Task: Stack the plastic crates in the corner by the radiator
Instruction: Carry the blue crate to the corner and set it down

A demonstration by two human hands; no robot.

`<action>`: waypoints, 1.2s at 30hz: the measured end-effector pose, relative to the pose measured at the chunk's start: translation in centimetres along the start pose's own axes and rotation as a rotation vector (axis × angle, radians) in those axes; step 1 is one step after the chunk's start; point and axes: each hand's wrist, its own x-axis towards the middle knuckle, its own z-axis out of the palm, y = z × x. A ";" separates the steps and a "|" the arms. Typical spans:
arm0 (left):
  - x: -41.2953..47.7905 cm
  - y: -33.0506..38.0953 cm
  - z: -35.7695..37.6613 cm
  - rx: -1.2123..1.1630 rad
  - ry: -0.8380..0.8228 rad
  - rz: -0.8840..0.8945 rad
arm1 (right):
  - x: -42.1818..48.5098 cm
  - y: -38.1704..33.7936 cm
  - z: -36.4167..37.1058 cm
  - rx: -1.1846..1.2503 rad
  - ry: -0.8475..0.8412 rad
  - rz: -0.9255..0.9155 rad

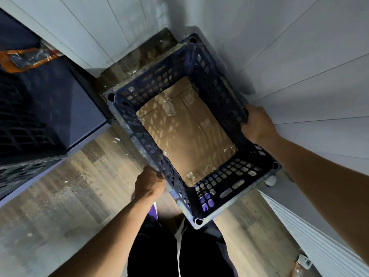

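Note:
A dark blue perforated plastic crate [225,188] sits high in the room corner, seen from above, with a sheet of brown cardboard [185,130] lining its bottom. My left hand [148,182] grips the crate's left long rim. My right hand [257,122] grips the right long rim near the wall. Whatever the crate stands on is hidden beneath it. A white ribbed radiator [323,242] runs along the wall at the lower right.
More dark blue crates [30,124] stand stacked at the left, with an orange-edged packet [26,58] on top. White panelled walls [299,66] meet in the corner behind the crate. Wood-look floor [69,196] lies below, and my dark-trousered legs [179,252] are at the bottom.

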 end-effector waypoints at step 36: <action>-13.1 5.2 -3.3 0.379 -0.083 0.377 | -18.1 1.3 -3.8 0.098 -0.242 0.207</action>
